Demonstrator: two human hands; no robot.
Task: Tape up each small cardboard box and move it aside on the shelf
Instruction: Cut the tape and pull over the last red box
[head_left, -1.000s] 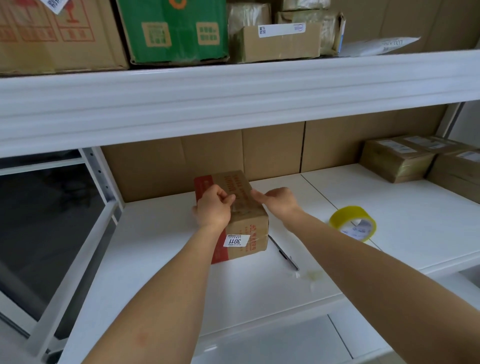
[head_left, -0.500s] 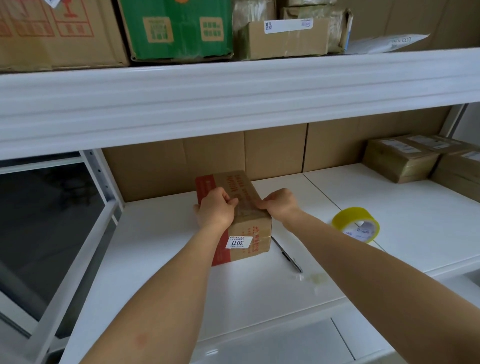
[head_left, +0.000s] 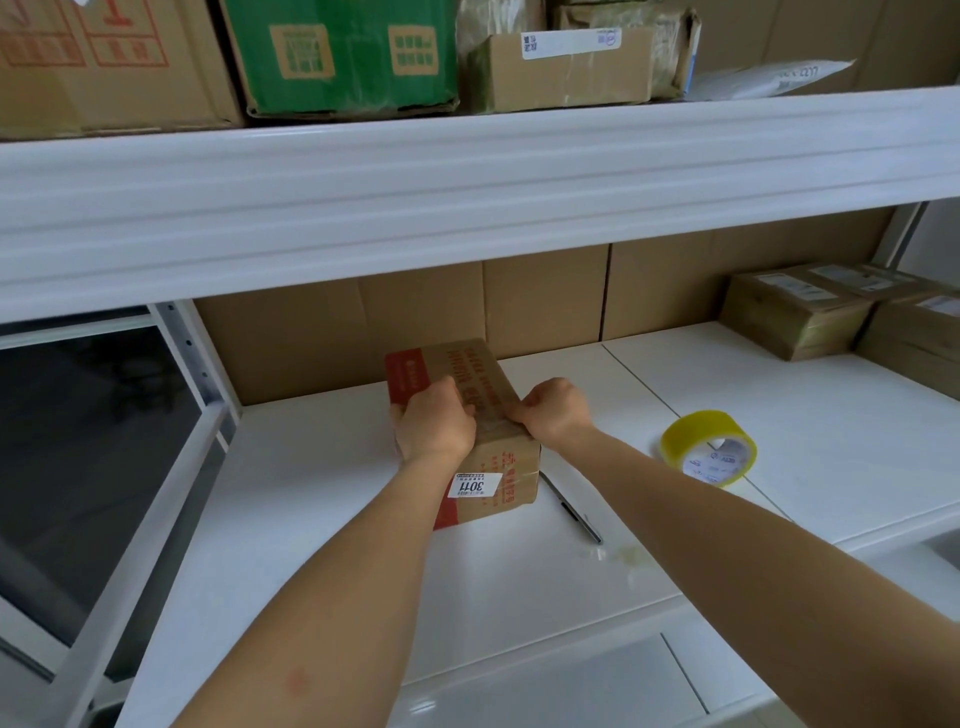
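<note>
At the centre of the frame, a small brown cardboard box with red printing (head_left: 470, 415) sits on the white shelf (head_left: 311, 519). The left hand (head_left: 434, 423) grasps its top with curled fingers; the right hand (head_left: 556, 410) pinches its right top edge. A yellow roll of tape (head_left: 709, 448) lies to the right, a dark pen (head_left: 574, 512) just beside the box.
</note>
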